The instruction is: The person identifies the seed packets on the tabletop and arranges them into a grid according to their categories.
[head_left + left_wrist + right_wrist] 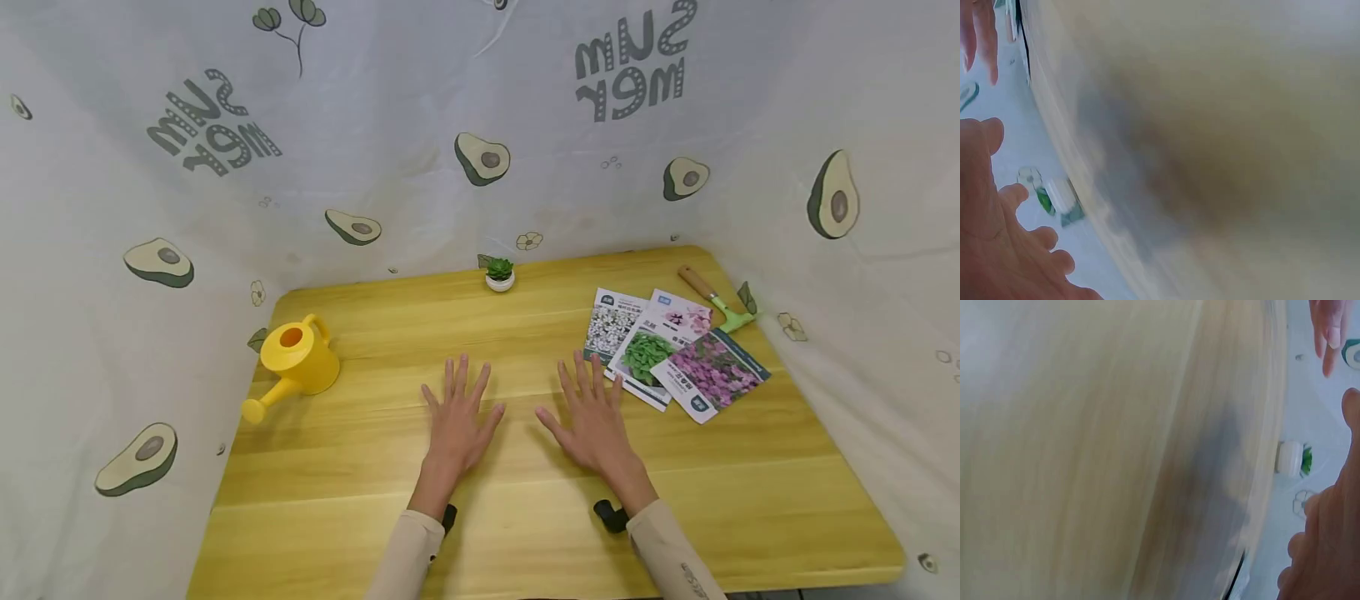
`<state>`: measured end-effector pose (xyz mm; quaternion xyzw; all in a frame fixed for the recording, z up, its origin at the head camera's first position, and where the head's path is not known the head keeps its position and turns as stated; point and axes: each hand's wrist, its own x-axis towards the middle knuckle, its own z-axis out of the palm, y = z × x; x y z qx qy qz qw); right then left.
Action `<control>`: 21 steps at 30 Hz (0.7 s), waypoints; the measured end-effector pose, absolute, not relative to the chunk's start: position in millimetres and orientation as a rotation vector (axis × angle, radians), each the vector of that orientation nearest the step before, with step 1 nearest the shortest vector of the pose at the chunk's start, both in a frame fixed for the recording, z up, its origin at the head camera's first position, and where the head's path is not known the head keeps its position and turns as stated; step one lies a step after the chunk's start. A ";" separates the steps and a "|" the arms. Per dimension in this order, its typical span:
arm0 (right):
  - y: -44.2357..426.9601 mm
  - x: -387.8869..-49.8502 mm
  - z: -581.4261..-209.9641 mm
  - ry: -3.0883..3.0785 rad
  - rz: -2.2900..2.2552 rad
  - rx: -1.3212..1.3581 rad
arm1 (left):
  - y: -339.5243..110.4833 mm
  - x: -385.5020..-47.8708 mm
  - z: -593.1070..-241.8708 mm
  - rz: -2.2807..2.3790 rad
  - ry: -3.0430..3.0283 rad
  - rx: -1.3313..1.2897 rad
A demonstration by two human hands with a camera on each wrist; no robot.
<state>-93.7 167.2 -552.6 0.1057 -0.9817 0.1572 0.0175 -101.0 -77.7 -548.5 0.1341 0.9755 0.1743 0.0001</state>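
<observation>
My left hand (456, 423) is held over the middle of the wooden table (360, 500), fingers spread and straight, holding nothing. To its right, my right hand (592, 425) is spread in the same way, also holding nothing. Its fingertips come close to several overlapping seed packets with flower and leaf pictures, among them a purple-flower packet (711, 375) and a green-leaf packet (648, 354). In the wrist views, the left palm (997, 231) and the right palm (1329, 537) show above the tabletop, with a shadow beneath each.
A yellow watering can (303, 358) stands at the table's left edge, spout toward the front. At the back edge sits a small potted succulent (500, 275) in a white pot. A green hand rake (723, 307) with a wooden handle lies at the back right. A patterned curtain (405, 108) surrounds the table.
</observation>
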 end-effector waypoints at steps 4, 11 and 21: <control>184.4 -94.5 -558.0 -3.022 0.548 0.277 | -57.8 -114.2 -550.0 0.451 3.035 0.520; 208.9 -95.7 -564.1 -3.048 0.589 0.185 | -14.5 -128.9 -550.6 0.376 2.965 0.689; 243.5 -90.4 -560.4 -3.105 0.611 0.074 | 33.3 -156.1 -554.6 0.187 2.877 0.933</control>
